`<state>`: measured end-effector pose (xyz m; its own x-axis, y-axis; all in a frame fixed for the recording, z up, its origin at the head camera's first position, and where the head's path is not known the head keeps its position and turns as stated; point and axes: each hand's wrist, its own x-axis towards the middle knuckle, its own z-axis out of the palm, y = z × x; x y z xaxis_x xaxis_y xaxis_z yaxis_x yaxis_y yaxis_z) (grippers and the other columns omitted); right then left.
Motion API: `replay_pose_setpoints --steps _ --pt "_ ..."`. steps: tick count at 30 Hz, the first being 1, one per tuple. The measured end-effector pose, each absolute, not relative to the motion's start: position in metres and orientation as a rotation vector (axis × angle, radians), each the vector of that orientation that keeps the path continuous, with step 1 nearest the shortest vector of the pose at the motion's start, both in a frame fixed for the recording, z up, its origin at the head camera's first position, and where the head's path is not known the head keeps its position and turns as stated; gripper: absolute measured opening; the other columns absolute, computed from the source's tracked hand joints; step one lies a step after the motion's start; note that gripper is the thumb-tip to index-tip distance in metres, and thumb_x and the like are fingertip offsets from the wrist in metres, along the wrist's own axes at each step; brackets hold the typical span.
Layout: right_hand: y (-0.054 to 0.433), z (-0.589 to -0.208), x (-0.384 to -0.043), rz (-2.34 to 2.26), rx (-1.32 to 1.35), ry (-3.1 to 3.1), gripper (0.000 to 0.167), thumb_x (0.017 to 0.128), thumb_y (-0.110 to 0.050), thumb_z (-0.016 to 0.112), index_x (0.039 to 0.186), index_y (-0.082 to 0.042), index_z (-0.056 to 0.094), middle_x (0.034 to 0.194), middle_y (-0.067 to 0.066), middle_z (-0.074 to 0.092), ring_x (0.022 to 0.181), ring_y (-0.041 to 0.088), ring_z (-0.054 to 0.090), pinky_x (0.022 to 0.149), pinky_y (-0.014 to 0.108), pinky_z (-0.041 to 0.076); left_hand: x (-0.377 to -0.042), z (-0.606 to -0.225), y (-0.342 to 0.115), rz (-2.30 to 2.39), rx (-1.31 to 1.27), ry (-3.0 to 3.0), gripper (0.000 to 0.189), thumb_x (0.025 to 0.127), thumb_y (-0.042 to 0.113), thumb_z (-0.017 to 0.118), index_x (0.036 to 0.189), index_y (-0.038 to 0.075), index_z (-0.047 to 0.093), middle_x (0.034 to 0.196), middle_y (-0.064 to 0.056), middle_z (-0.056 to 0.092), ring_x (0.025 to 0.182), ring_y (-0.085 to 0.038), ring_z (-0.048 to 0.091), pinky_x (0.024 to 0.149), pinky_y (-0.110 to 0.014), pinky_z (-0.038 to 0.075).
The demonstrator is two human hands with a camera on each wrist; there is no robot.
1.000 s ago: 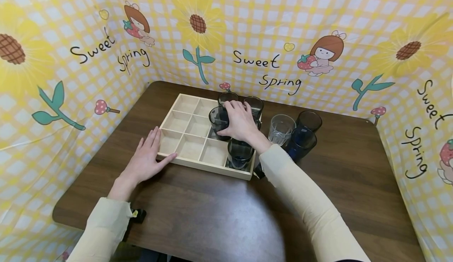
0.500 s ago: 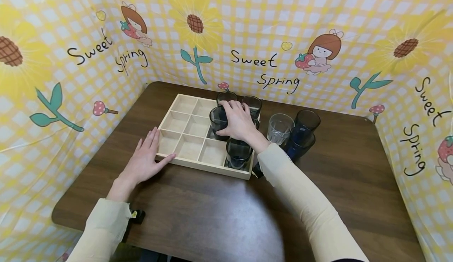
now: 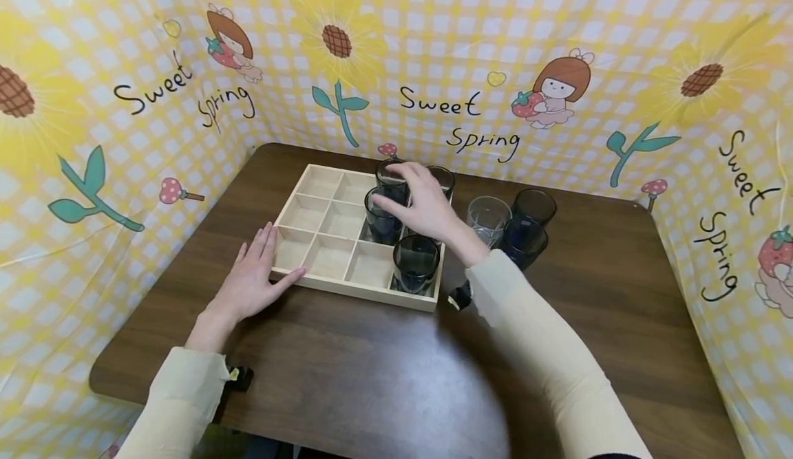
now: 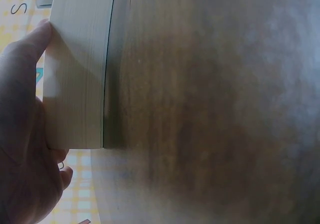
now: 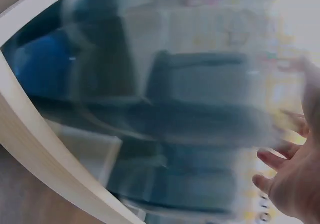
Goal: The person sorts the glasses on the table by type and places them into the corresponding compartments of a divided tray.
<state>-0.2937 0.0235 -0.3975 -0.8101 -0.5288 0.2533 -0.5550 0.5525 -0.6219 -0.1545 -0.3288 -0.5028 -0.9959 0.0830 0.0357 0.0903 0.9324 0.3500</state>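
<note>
My left hand (image 3: pixel 248 280) rests at the front left corner of a wooden divided tray (image 3: pixel 347 287), thumb along the front edge and fingers straight at the side. The left wrist view shows this hand (image 4: pixel 25 134) against the tray's pale wall (image 4: pixel 77 88). My right hand (image 3: pixel 427 204), fingers parted and holding nothing, hovers over the tray's right part. Below its thumb stands a dark glass (image 3: pixel 381 221) in a middle-row compartment. Another dark glass (image 3: pixel 415 266) fills the front right compartment; two more (image 3: pixel 387 173) stand at the back, partly covered by the hand.
Right of the tray stand a clear glass (image 3: pixel 489 215) and two dark bluish glasses (image 3: pixel 534 208) on the brown table (image 3: pixel 347 369). A patterned cloth (image 3: pixel 458 39) walls in the table's back and sides.
My right hand has let go of the middle-row glass and moved up and slightly right, its fingers spreading. The glass stays in its compartment. My left hand keeps its place on the tray.
</note>
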Motion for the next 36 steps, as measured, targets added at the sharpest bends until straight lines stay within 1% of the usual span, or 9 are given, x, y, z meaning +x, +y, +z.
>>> replay_pose_setpoints --steps 3,9,14,20,23,27,31,36 --pt "0.044 -0.384 -0.291 1.176 0.954 -2.678 0.067 0.108 -0.046 0.068 0.162 -0.012 0.051 0.166 0.013 0.051 0.157 0.032 0.046 0.133 0.054 0.037 -0.155 -0.502 -0.330 -0.546 -0.133 -3.068 0.113 0.107 0.064 0.060 0.173 -0.007 0.003 0.183 -0.030 0.005 0.170 -0.053 0.013 0.135 -0.074 0.014" --pt "0.099 -0.371 -0.292 1.146 0.838 -2.681 0.068 0.108 -0.044 0.069 0.165 -0.014 0.048 0.170 0.014 0.047 0.160 0.035 0.043 0.133 0.062 0.035 -0.155 -0.502 -0.332 -0.553 -0.135 -3.068 0.114 0.107 0.065 0.059 0.173 -0.008 0.002 0.183 -0.031 0.005 0.170 -0.054 0.012 0.135 -0.074 0.013" --pt "0.145 -0.377 -0.303 1.075 0.681 -2.733 0.070 0.107 -0.043 0.071 0.165 -0.011 0.047 0.170 0.019 0.045 0.161 0.040 0.038 0.133 0.065 0.031 -0.154 -0.501 -0.332 -0.554 -0.132 -3.067 0.114 0.107 0.065 0.059 0.173 -0.008 0.002 0.183 -0.032 0.006 0.170 -0.054 0.012 0.135 -0.074 0.013" --pt "0.195 -0.393 -0.318 1.023 0.585 -2.885 0.069 0.110 -0.049 0.063 0.167 -0.013 0.046 0.177 0.021 0.037 0.167 0.046 0.026 0.135 0.071 0.021 -0.153 -0.501 -0.331 -0.552 -0.135 -3.069 0.113 0.107 0.064 0.060 0.173 -0.008 0.003 0.182 -0.033 0.007 0.169 -0.054 0.013 0.135 -0.075 0.014" --pt "0.214 -0.402 -0.321 1.040 0.590 -2.928 0.067 0.111 -0.048 0.061 0.166 -0.012 0.048 0.176 0.021 0.039 0.167 0.046 0.028 0.134 0.071 0.023 -0.153 -0.501 -0.330 -0.551 -0.133 -3.077 0.113 0.107 0.064 0.060 0.173 -0.008 0.002 0.182 -0.032 0.007 0.170 -0.053 0.013 0.135 -0.074 0.014" --pt "0.230 -0.413 -0.321 1.044 0.597 -2.956 0.064 0.111 -0.045 0.062 0.164 -0.011 0.051 0.172 0.022 0.046 0.164 0.046 0.035 0.132 0.071 0.028 -0.154 -0.501 -0.329 -0.551 -0.136 -3.074 0.114 0.106 0.064 0.060 0.173 -0.007 0.003 0.182 -0.033 0.008 0.169 -0.053 0.014 0.135 -0.074 0.014" --pt "0.239 -0.421 -0.321 1.049 0.579 -2.971 0.063 0.111 -0.046 0.063 0.163 -0.011 0.054 0.171 0.022 0.047 0.163 0.046 0.036 0.132 0.071 0.028 -0.154 -0.501 -0.329 -0.556 -0.136 -3.071 0.114 0.106 0.065 0.060 0.173 -0.007 0.003 0.182 -0.032 0.008 0.169 -0.053 0.014 0.135 -0.074 0.014" --pt "0.245 -0.425 -0.322 1.134 0.505 -2.974 0.066 0.110 -0.047 0.064 0.164 -0.009 0.051 0.166 0.025 0.051 0.153 0.048 0.049 0.125 0.070 0.039 -0.154 -0.502 -0.329 -0.552 -0.135 -3.075 0.113 0.107 0.065 0.059 0.173 -0.007 0.003 0.183 -0.032 0.006 0.170 -0.053 0.013 0.135 -0.074 0.014"
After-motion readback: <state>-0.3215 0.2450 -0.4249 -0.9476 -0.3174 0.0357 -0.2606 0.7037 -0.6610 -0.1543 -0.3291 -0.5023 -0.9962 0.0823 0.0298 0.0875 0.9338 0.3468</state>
